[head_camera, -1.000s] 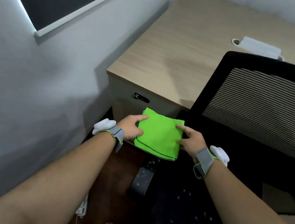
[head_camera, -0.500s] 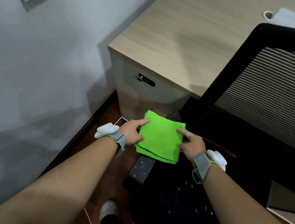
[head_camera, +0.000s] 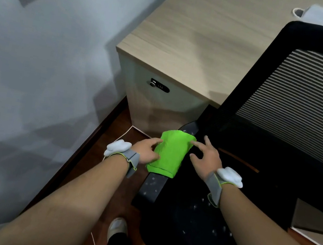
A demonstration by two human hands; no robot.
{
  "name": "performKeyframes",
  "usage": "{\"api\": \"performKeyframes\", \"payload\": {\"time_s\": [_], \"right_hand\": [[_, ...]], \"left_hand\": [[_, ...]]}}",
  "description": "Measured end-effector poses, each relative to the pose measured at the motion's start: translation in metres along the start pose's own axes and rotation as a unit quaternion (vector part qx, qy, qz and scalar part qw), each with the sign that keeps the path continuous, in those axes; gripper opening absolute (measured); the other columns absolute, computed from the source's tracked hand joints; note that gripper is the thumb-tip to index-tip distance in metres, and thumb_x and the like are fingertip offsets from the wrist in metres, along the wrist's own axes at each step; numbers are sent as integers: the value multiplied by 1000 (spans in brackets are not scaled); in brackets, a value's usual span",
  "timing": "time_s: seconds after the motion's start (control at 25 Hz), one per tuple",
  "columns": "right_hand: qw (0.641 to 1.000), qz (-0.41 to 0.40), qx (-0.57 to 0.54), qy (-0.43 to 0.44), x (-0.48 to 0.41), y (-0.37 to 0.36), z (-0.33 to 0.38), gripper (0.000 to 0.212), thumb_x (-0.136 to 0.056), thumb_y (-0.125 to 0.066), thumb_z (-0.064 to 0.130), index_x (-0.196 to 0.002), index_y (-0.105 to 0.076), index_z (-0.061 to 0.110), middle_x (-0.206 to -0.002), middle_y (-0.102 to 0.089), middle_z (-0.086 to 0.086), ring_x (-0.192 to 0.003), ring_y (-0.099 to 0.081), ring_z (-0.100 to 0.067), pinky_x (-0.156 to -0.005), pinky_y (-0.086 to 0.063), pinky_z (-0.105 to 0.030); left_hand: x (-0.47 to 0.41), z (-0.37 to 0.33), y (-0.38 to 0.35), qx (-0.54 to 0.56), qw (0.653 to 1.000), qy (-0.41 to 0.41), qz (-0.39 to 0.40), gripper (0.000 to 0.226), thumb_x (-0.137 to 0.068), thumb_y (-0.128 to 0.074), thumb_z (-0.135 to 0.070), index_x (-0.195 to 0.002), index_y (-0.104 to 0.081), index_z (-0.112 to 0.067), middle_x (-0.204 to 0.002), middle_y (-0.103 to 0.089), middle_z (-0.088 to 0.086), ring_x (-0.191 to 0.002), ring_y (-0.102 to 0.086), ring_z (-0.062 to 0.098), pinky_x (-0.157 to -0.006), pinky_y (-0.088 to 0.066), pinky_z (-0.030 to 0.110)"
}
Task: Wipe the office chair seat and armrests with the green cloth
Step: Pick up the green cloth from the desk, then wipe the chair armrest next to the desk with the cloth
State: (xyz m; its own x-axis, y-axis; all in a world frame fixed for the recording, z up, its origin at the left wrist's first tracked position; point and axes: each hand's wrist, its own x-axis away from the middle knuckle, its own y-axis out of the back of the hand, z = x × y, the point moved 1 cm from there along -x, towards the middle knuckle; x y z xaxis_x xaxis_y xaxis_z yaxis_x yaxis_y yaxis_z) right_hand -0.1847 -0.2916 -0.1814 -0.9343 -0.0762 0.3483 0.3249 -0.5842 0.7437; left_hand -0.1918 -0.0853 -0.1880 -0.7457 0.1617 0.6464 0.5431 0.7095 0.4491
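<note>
Two bare hands met at the green cloth (head_camera: 169, 154), which lay folded and draped across the chair's armrest (head_camera: 152, 185), just below the centre of the head view. The armrest ran from 12 to 6 o'clock beneath the cloth. Its dark pad showed at both ends, and the lower end was dotted with white specks.

Left hand (head_camera: 146, 150): located at 9 o'clock of the cloth. The index finger and thumb lay fairly straight on the cloth's left side and touched it. The remaining fingers were hidden, so whether they curled under the cloth could not be told.

Right hand (head_camera: 207, 157): located at 3 o'clock of the cloth, with the fingers spread, straight and holding nothing. The index fingertip touched the cloth's upper right corner. The thumb pointed toward the cloth's right edge, and contact there could not be confirmed.

Each wrist carried a grey strap with a white device: the left wrist band (head_camera: 118, 147) and the right wrist band (head_camera: 230, 175).

Surroundings:
- The black seat (head_camera: 202, 226), flecked with white specks, lay at 4 o'clock of the cloth.
- The mesh backrest (head_camera: 312, 95) stood at 2 o'clock.
- The wooden desk (head_camera: 194, 31) stood at 12 o'clock, with a lock (head_camera: 159, 85) on its drawer front.
- One shoe (head_camera: 117, 227) rested on the brown floor at 7 o'clock.
</note>
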Motion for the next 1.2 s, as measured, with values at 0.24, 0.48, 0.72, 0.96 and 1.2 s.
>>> {"api": "performKeyframes", "payload": {"time_s": [0.24,0.48,0.72,0.96,1.2], "right_hand": [[916,100,284,264,-2,-42,10,61,-92,-36,49,-147,-11,37,-160,-3,5,-147,-2,-21,-116,-13,-36],[908,69,302,281,-9,-63,-4,61,-92,-25,54,-148,-7,36,-159,1,3,-147,3,-24,-117,-6,-42],[930,52,297,210,-46,-50,1,60,-95,-26,48,-148,-4,32,-160,7,-3,-147,6,-25,-118,-3,-41],[907,46,358,215,-27,-52,13,63,-94,-23,49,-149,-2,28,-158,7,-14,-146,6,-33,-118,-2,-47],[882,60,353,305,48,-78,22,55,-84,-35,53,-133,-47,30,-151,-29,-20,-139,-26,-43,-109,-28,-60]], "left_hand": [[-3,1,-14,262,964,36,4,42,-90,-43,5,-130,-49,-6,-103,-58,8,-93,-55,17,-65,-46,17],[-6,-2,-21,381,919,97,31,35,-81,-30,7,-98,-52,-12,-76,-35,11,-64,-34,15,-58,-27,26],[-7,-17,-14,505,856,96,51,54,-87,-22,-3,-133,-48,-10,-110,-52,10,-78,-48,13,-70,-35,23],[-4,-9,-8,482,866,109,76,48,-89,-22,-12,-129,-49,-14,-116,-51,8,-78,-49,12,-79,-35,28],[-2,8,-13,449,872,167,107,25,-89,-27,-23,-84,-51,-22,-70,-42,-2,-59,-36,12,-55,-23,26]]}}
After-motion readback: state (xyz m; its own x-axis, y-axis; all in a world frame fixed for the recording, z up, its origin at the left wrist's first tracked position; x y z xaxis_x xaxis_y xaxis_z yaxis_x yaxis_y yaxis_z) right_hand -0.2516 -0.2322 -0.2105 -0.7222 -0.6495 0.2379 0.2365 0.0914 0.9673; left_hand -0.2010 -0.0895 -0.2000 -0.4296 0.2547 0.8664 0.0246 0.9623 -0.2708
